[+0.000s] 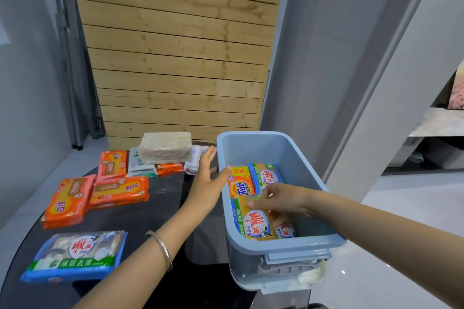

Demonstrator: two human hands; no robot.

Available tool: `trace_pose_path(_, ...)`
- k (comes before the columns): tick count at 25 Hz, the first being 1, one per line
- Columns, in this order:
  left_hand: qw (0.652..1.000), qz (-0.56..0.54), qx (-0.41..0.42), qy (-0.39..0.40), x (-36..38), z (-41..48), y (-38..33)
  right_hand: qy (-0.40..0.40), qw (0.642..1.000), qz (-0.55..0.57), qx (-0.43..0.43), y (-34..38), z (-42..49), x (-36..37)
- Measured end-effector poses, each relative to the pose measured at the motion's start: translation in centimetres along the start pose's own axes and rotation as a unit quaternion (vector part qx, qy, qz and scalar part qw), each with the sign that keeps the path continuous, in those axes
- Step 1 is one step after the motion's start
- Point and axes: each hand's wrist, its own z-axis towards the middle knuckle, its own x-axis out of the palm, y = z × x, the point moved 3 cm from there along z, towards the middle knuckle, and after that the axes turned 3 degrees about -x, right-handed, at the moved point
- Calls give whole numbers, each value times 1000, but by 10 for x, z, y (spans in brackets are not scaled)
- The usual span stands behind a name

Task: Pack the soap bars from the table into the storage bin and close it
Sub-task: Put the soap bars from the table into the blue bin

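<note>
Left hand (208,180) rests flat and open on the bin (276,148); right hand (278,198) pinches a yellow soap pack (251,223); its wrapper may slip from those fingers and land crooked.

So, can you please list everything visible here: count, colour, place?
blue plastic storage bin: one, light blue, right of the table.
near yellow wrapped soap pack: one, yellow, in the bin.
other yellow wrapped soap packs: two seen, yellow, in the bin.
Tide soap pack: one, orange-yellow, in the bin.
orange wrapped soap packs: four, orange, on the table.
blue-green clear multipack: one, blue-green, table's near side.
pale clear-wrapped block: one, beige, table's far side.
white wrapped packs: two, white, under and beside that block.
glossy black table: one, black, left.
silver bracelet: one, silver, left wrist.
left hand: open, against the bin's outer wall.
right hand: pinches the near yellow pack's wrapper.
</note>
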Motion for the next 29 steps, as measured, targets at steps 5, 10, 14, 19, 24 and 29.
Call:
trace_pose_path(5, 1000, -11, -2, -2, -1, -1, -1, -15, 983, -183, -6, -3, 6, 3)
trace_pose_path(10, 1000, 0, 4, 1, 0, -2, -3, 32, 990, -134, -5, -2, 6, 9)
trace_pose_path(14, 997, 66, 6, 32, -19, -7, -3, -2, 994, -105, 2, 0, -1, 2)
trace_pose_path(19, 939, 319, -34, 123, -128, -30, 21, -132, 983, -100, -81, 26, -15, -21)
trace_pose_path(24, 788, 569, -141, 188, -233, -58, 40, -127, 978, -76, -149, 66, -22, -9)
trace_pose_path(29, 769, 592, -136, 201, -244, -72, 51, -100, 981, -89, -142, 84, -19, 15)
